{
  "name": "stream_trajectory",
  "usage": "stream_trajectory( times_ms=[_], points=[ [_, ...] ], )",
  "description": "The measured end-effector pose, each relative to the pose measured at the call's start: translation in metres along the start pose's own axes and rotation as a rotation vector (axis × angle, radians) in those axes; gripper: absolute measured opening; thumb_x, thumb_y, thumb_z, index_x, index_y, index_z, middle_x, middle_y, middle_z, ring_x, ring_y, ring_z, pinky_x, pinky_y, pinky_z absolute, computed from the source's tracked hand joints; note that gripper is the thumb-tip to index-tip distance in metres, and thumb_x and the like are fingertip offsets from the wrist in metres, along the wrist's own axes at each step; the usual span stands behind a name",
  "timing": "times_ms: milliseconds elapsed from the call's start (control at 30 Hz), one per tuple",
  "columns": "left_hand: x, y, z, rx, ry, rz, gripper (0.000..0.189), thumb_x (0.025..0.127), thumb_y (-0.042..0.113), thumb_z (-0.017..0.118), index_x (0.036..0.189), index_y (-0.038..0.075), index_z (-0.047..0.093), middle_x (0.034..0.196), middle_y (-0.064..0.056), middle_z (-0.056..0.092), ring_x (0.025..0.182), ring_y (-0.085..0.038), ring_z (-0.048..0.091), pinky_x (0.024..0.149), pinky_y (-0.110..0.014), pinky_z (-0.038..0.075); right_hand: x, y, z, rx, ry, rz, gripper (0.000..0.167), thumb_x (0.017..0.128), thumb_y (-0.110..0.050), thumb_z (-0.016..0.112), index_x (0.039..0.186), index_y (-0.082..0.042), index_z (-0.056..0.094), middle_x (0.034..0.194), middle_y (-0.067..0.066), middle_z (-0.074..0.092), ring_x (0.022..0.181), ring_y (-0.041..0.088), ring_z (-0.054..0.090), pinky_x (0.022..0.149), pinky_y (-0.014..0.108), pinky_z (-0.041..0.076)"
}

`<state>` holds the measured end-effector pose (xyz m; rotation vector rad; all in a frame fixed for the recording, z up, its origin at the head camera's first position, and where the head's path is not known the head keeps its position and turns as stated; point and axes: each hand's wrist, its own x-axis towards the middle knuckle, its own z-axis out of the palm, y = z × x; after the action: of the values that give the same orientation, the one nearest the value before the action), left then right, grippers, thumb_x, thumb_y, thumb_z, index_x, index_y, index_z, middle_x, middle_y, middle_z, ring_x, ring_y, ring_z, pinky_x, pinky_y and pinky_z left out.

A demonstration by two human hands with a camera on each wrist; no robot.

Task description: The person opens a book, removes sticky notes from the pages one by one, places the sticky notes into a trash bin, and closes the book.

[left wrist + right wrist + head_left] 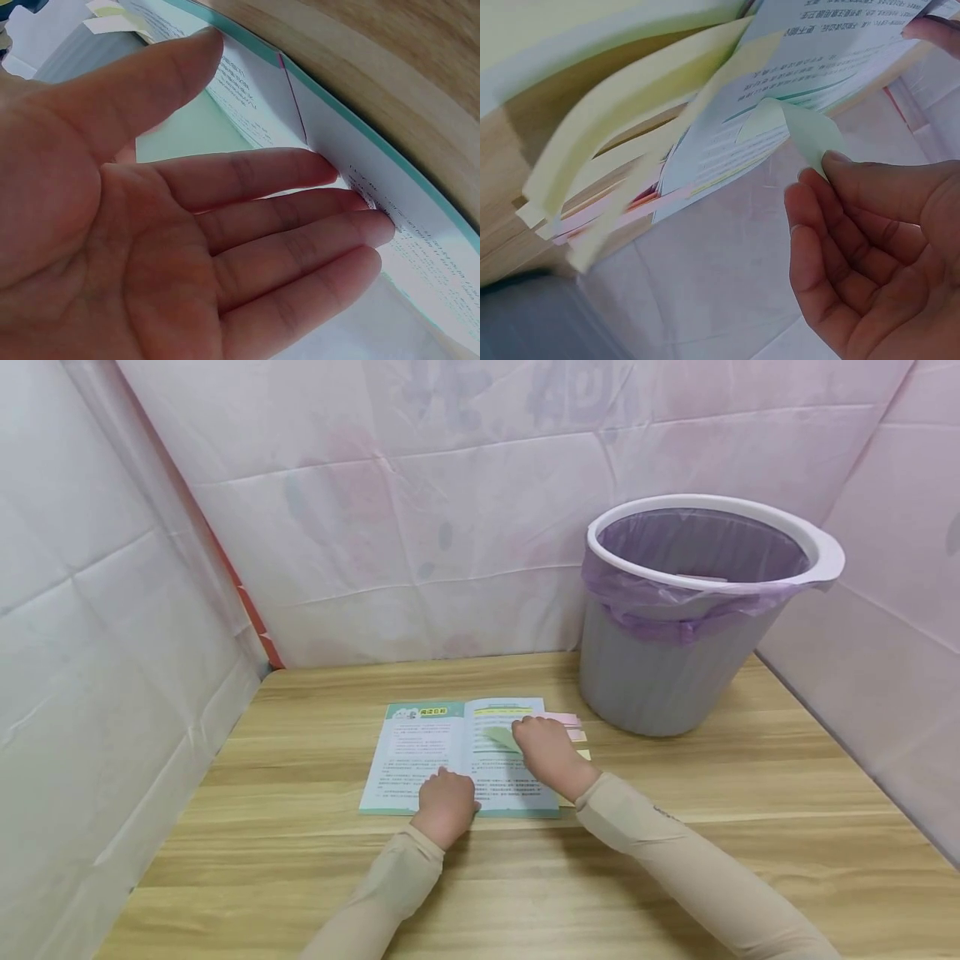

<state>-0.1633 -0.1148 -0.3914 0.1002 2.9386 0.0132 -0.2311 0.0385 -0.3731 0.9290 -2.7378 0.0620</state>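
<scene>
Sleeves: beige pair; left sleeve (375, 893) at bottom centre of the head view, right sleeve (697, 877) running to the lower right.
Left hand (446, 799): fingers extended, not gripping; fingertips resting on the pages near the lower middle of the frame, beside the centre fold.
Right hand (550, 750): thumb and forefinger pinching a green slip, right of the frame's middle.
Green slip (814, 137): pale, bent; one end between the fingertips, the other against the printed page.
Book (408, 777): open flat, centre of the frame, teal borders, printed text, yellow heading at upper left of the left page.
Tabs (562, 719): pink and yellow, projecting from the book's right edge.
Table (262, 843): wood-grain top, across the lower frame.
Bin (652, 668): grey, white-rimmed, upper right, standing on the table.
Liner (686, 631): purple, translucent, folded over the bin's rim.
Backdrop (465, 552): creased whitish sheeting with faint pink patches, across the top.
</scene>
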Motion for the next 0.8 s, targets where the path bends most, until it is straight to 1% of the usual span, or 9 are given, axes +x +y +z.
stream_trajectory(
  times_ms=[133,300,367,533,700,800],
  points=[
    [0.0,0.0,0.0,0.004,0.001,-0.002,0.037,0.088,0.036,0.069,0.102,0.003,0.072,0.114,-0.02,0.067,0.105,-0.034,0.063,0.082,-0.045,0.054,-0.001,0.002,-0.003,0.037,-0.008,0.032,0.01,0.08,0.01,0.065,0.078,0.001,0.063,0.07,0.01,0.062,0.062,0.022,0.061,0.053,0.035,0.051],
    [0.0,0.001,-0.001,-0.001,0.004,-0.004,0.036,0.087,0.036,0.069,0.101,0.002,0.072,0.112,-0.02,0.067,0.1,-0.034,0.064,0.079,-0.045,0.054,-0.001,0.005,-0.005,0.061,0.005,0.068,0.007,0.084,0.001,0.069,0.079,0.001,0.064,0.072,0.011,0.063,0.062,0.022,0.062,0.051,0.034,0.052],
    [0.0,0.001,-0.001,-0.004,0.004,-0.006,0.036,0.087,0.036,0.069,0.101,0.002,0.072,0.112,-0.02,0.066,0.1,-0.034,0.064,0.08,-0.045,0.054,0.0,0.006,-0.007,0.063,0.008,0.093,0.009,0.086,-0.002,0.069,0.079,0.0,0.064,0.072,0.011,0.063,0.06,0.022,0.061,0.049,0.038,0.05],
    [-0.001,0.0,-0.002,-0.014,-0.002,-0.007,0.036,0.088,0.035,0.069,0.102,0.002,0.072,0.114,-0.02,0.066,0.103,-0.035,0.063,0.082,-0.046,0.054,0.001,0.01,-0.012,0.102,-0.005,0.145,0.01,0.087,-0.004,0.068,0.079,-0.001,0.063,0.071,0.01,0.062,0.056,0.021,0.057,0.048,0.043,0.048],
    [-0.001,0.0,-0.002,-0.014,0.0,-0.005,0.037,0.088,0.035,0.068,0.103,0.001,0.072,0.114,-0.021,0.066,0.104,-0.035,0.063,0.082,-0.046,0.054,0.001,0.013,-0.017,0.155,0.003,0.155,0.009,0.086,-0.004,0.069,0.08,0.001,0.065,0.071,0.011,0.063,0.058,0.021,0.058,0.052,0.038,0.052],
    [-0.002,0.0,-0.002,-0.013,-0.003,-0.001,0.037,0.089,0.035,0.068,0.104,0.001,0.071,0.116,-0.021,0.065,0.106,-0.035,0.062,0.084,-0.046,0.053,0.001,0.015,-0.02,0.176,0.004,0.164,0.011,0.087,-0.004,0.069,0.079,0.002,0.064,0.07,0.01,0.063,0.057,0.02,0.058,0.052,0.036,0.051]
  ],
)
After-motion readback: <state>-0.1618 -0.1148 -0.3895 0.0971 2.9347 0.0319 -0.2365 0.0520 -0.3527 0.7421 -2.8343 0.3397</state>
